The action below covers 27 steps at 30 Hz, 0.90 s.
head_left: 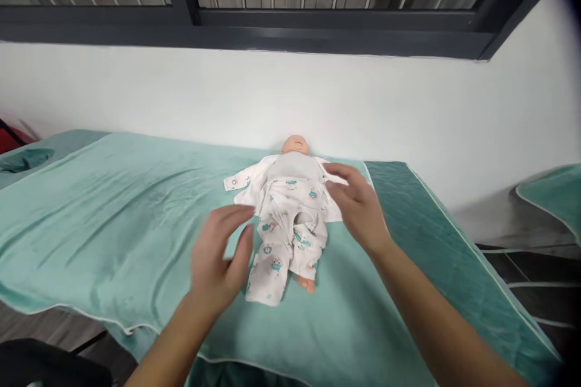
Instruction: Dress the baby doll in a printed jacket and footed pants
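Observation:
A baby doll [295,145] lies on its back, its head toward the wall. It wears a white long-sleeved top [267,172] and white printed pants [284,217] with teal figures. One bare foot [307,283] pokes out of the leg on the right; the other leg end is covered by cloth. My left hand [222,254] hovers at the left of the pants, thumb and fingers apart, holding nothing. Over the doll's side at the right is my right hand [356,202], its fingers curved and spread with nothing visible between them. Whether it touches the top, I cannot tell.
A teal cover [113,211] with pale edging spreads over the bed, with folds at the left. Behind it stands a white wall [181,97] under a dark window frame [318,33]. A black object [49,366] is at lower left, a metal rack [540,284] at right.

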Available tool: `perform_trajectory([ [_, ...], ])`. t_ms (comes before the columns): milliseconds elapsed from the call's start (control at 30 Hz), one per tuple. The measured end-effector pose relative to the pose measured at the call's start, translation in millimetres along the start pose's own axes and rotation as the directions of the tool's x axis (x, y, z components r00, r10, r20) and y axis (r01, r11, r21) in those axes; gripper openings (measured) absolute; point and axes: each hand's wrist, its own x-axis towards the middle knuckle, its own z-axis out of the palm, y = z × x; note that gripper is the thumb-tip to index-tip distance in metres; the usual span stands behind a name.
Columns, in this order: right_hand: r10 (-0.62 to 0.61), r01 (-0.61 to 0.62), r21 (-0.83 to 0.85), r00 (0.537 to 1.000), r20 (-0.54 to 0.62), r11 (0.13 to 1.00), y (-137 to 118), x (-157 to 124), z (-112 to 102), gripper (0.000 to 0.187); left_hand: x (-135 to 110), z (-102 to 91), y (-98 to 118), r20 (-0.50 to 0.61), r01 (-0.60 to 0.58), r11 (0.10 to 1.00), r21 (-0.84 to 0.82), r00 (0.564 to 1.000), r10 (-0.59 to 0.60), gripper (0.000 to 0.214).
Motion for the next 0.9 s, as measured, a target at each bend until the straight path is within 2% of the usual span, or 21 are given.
perform_trajectory([
  [67,0.057,-0.054,-0.065,0.998,0.038,0.996,39,21,22,0.015,22,33.3,-27,0.092,0.111,0.992,-0.057,0.990,-0.105,0.021],
  [133,0.073,-0.065,-0.155,0.996,0.049,0.986,79,46,41,0.007,50,73.6,-55,0.183,0.168,0.981,-0.093,0.972,-0.149,0.020],
  [233,0.060,-0.053,-0.158,0.997,0.040,0.986,118,74,55,0.014,87,124.3,-86,0.329,0.074,0.992,-0.100,0.944,-0.037,0.014],
  [300,0.086,-0.077,-0.108,0.993,0.081,0.991,127,81,55,0.019,101,142.3,-97,0.414,0.059,0.990,-0.124,0.910,-0.003,0.009],
  [400,0.141,-0.112,-0.125,0.956,0.259,0.986,123,79,47,0.018,107,144.9,-106,0.512,0.124,0.975,-0.186,0.859,-0.011,0.011],
  [467,0.155,-0.104,-0.160,0.921,0.357,0.982,117,77,43,0.019,108,136.7,-109,0.605,0.161,0.969,-0.189,0.796,-0.015,0.016],
  [533,0.153,-0.081,-0.187,0.900,0.408,0.979,113,77,41,0.021,110,127.5,-111,0.685,0.183,0.969,-0.164,0.728,-0.022,0.017],
  [600,0.137,-0.054,-0.200,0.891,0.433,0.978,112,78,41,0.022,112,121.4,-111,0.730,0.199,0.967,-0.160,0.683,-0.020,0.016],
  [667,0.113,-0.031,-0.188,0.889,0.445,0.982,113,78,41,0.021,114,120.4,-110,0.719,0.213,0.960,-0.182,0.695,-0.018,0.016],
  [733,0.087,-0.018,-0.158,0.893,0.442,0.987,115,78,41,0.022,113,124.1,-110,0.654,0.245,0.951,-0.190,0.754,-0.064,0.018],
  [833,0.095,-0.071,-0.074,0.911,0.401,0.995,119,78,38,0.031,107,133.3,-112,0.477,0.356,0.920,-0.163,0.845,-0.242,0.017],
  [900,0.149,-0.174,0.037,0.920,0.362,0.984,124,78,36,0.036,101,138.7,-117,0.313,0.453,0.872,-0.186,0.868,-0.384,0.018],
])
